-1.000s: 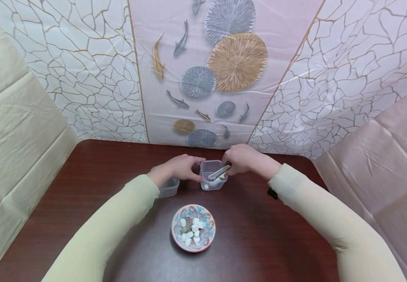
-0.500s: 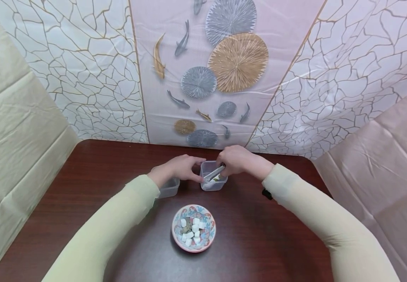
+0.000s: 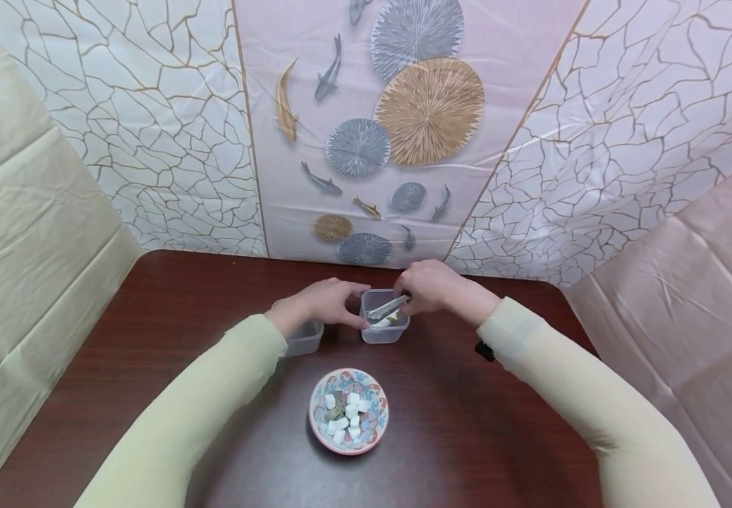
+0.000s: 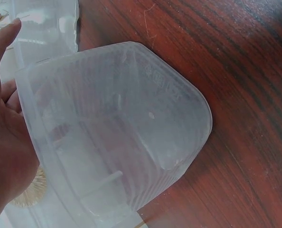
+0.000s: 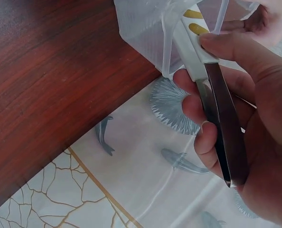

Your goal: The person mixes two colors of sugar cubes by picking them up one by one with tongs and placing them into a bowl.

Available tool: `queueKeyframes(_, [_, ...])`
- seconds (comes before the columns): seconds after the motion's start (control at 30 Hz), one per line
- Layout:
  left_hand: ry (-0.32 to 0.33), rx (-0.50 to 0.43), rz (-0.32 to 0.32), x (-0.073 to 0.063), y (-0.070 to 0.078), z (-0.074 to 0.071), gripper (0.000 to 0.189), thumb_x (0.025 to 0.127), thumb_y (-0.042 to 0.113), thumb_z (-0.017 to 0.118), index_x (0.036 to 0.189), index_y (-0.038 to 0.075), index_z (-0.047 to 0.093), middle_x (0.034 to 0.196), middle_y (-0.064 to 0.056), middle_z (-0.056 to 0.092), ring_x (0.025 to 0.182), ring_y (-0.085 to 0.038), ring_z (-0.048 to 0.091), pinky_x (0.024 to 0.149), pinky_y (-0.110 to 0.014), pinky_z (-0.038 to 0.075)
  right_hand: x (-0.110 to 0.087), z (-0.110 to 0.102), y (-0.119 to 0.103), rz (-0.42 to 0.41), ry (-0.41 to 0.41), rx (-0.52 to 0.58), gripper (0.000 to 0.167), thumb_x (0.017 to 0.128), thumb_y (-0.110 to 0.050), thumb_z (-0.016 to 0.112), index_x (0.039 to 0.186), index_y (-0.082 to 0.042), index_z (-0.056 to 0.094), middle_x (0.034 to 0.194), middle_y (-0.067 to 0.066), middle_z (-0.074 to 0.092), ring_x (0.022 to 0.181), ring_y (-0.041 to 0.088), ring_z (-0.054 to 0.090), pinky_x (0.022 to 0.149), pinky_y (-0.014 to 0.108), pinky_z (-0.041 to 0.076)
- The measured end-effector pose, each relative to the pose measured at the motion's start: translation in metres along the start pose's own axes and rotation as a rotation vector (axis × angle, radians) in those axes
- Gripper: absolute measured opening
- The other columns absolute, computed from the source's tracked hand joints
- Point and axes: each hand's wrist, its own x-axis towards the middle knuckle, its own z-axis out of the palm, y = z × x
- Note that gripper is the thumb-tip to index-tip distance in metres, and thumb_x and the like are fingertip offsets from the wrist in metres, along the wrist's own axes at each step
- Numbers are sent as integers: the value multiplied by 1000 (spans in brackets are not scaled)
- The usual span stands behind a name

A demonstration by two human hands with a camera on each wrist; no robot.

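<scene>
My right hand (image 3: 429, 288) holds tongs (image 3: 388, 307) with bare metal at the bend and white arms patterned in yellow; thumb and fingers pinch them from either side in the right wrist view. The tongs' tips reach down into a small clear plastic container (image 3: 383, 336); whether they grip anything is too small to tell. At that container's left side my left hand (image 3: 328, 302) spans the wall, thumb in front and fingers behind. A second clear container (image 4: 153, 114) lies beneath and beside the left hand, partly covered by it in the head view.
Nearer me stands a patterned bowl (image 3: 317, 423) with several white cubes (image 3: 351, 409) and brown-grey pieces (image 3: 334, 413) inside. The dark wooden table (image 3: 467, 423) meets a printed cloth backdrop (image 3: 366, 212) at its far edge.
The right hand shifted left with the tongs, then slightly back right; the tongs' tips moved within the container. The left hand and the bowl stay put.
</scene>
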Motion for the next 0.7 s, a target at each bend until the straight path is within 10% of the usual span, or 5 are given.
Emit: queueKeyframes(0.7, [-6, 5, -9, 0, 2, 0, 87, 93, 49, 81, 161, 6, 47, 145, -6, 68, 136, -21, 62, 114, -42, 48, -4, 7, -2, -41, 91, -32, 7, 85, -21, 84, 81, -20, 77, 70, -9, 65, 64, 14, 56, 60, 37, 49])
